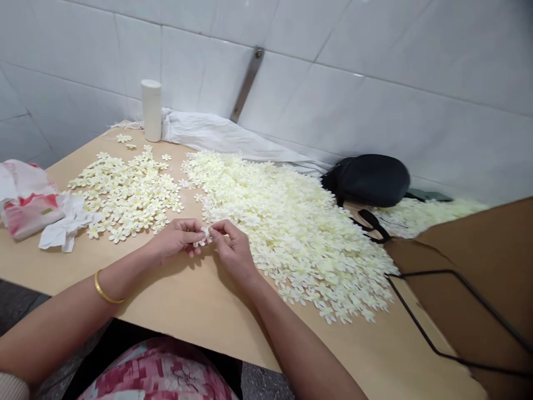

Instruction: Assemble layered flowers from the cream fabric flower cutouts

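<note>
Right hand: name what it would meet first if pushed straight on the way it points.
The small white flower at the right hand, then probably the left hand; exact depth is unclear.

On the worktop (179, 303), a flower heap (283, 216) lies right of a flower cluster (133, 191); a bottle (152, 113) stands behind the cluster.
</note>
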A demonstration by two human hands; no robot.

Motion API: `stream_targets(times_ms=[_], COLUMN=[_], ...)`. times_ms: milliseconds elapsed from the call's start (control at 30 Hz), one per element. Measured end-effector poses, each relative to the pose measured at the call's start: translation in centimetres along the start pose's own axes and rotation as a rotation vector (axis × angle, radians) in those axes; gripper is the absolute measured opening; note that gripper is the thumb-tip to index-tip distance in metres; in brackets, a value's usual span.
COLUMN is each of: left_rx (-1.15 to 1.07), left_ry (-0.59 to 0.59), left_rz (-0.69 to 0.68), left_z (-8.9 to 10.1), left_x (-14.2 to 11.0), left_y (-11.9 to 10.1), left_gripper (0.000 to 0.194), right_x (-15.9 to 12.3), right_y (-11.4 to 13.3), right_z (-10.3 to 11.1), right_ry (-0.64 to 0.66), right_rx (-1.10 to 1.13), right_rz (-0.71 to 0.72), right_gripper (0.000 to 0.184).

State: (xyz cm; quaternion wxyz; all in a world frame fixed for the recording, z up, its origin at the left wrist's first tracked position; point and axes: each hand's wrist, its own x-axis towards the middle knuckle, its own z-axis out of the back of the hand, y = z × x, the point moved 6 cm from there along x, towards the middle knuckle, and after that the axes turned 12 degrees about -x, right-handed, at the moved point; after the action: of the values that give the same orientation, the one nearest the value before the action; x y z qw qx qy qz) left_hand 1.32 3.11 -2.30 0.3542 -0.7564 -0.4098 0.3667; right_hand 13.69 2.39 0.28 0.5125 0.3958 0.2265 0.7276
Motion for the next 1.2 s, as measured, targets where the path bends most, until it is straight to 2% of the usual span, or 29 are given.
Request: stream_targets(times_ms=[133, 233, 333, 433, 533, 600, 800, 1000, 1100, 1200], left_rx=[0.047, 0.059, 0.049, 0.033, 0.001, -0.020, -0.027, -0.071, -0.086, -0.102], left_ry=[-0.014, -0.042, -0.069, -0.076, -0.098, -0.099, -0.099, -0.174, -0.198, -0.183], left_rz=[0.007, 0.003, 0.006, 0.004, 0.004, 0.017, 0.029, -0.006, 0.000, -0.009], left_z=[0.1, 0.2, 0.3, 0.4, 0.6, 0.6, 0.4, 1.0, 0.9, 0.6], left_x=[0.0, 0.0, -0.1, 0.0, 0.1, 0.1, -0.1, 0.0, 0.0, -0.1], left_y=[-0.2, -0.4, -0.6, -0.9, -1.0, -1.0, -1.2, -1.5, -1.2, -0.9], left_gripper=[0.025, 0.025, 0.023, 0.018, 0.013, 0.012, 0.023, 0.020, 0.012, 0.009], right_x=[0.3, 0.8, 1.4, 1.5, 0.8, 0.0, -1.3, -1.2, -1.1, -0.6], right_y=[0.4, 0.6, -0.1, -1.7, -3.2, -3.8, -5.0, -3.9, -2.2, -0.2], right_z=[0.0, 1.1, 3.5, 6.5, 8.7, 9.2, 8.7, 8.9, 8.8, 7.2], right_ry=[0.004, -0.090, -0.226, -0.324, -0.336, -0.314, -0.259, -0.399, -0.466, -0.404], right_rx=[-0.003, -0.133, -0.258, -0.293, -0.353, -0.434, -0.648, -0.948, -0.898, -0.691], right_rz=[0.010, 0.078, 0.079, -0.010, -0.065, -0.073, -0.097, -0.006, 0.043, 0.134], right_gripper=[0.015, 0.015, 0.014, 0.014, 0.013, 0.012, 0.015, 0.010, 0.011, 0.011])
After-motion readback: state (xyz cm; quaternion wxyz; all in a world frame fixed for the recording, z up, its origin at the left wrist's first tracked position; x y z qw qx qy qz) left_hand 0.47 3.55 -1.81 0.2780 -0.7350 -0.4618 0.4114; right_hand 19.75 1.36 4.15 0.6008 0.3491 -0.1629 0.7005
